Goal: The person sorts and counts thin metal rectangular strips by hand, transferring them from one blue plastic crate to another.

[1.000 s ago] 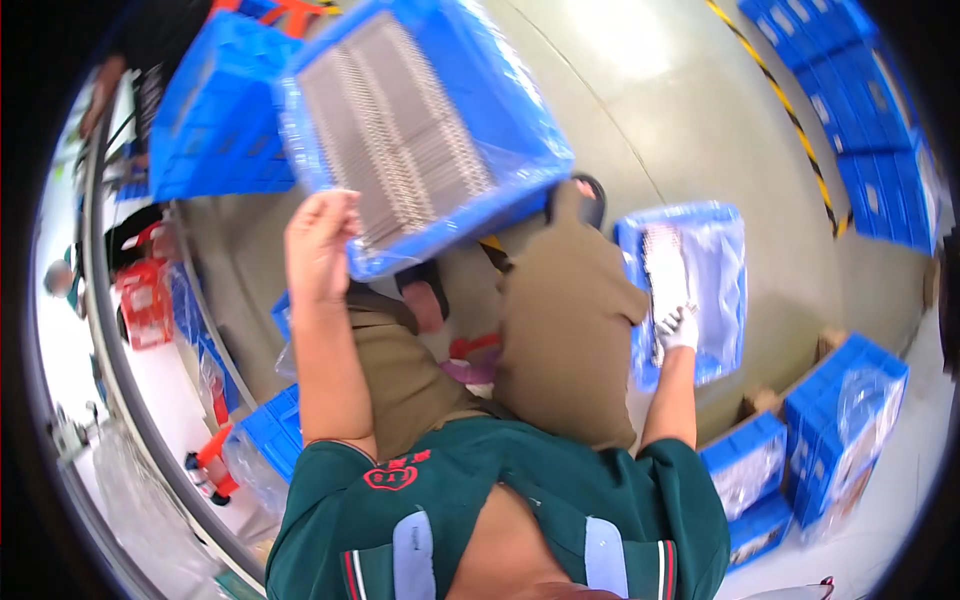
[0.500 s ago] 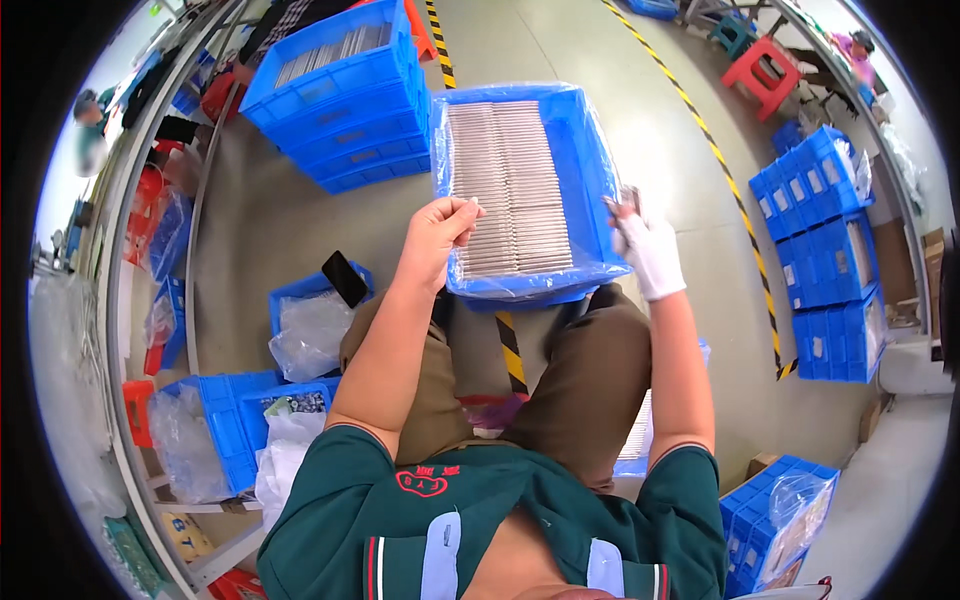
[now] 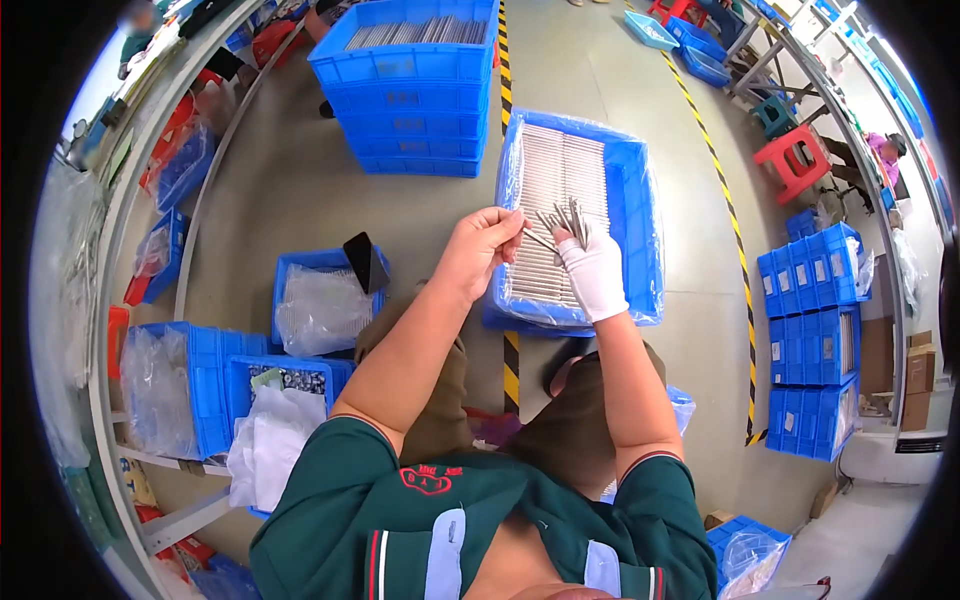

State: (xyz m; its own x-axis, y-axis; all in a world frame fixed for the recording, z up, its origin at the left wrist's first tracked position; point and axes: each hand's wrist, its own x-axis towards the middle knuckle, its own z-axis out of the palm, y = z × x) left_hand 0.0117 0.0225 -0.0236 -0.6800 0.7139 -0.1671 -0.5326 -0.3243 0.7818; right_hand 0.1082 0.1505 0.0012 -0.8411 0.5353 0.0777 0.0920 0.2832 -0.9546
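Looks down and forward from head height, fisheye-wide, close above the green polo shirt at bottom centre, reaching across floor toward the top.

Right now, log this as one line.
left hand: fingertips beside metal rods; right hand: gloved, holding several; blue bin: lined, slim pieces in rows

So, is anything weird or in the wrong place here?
A black phone-like slab slants over the corner of a small blue bin on the left. It looks odd because it's tilted there beside clear plastic; I can't tell what supports it.
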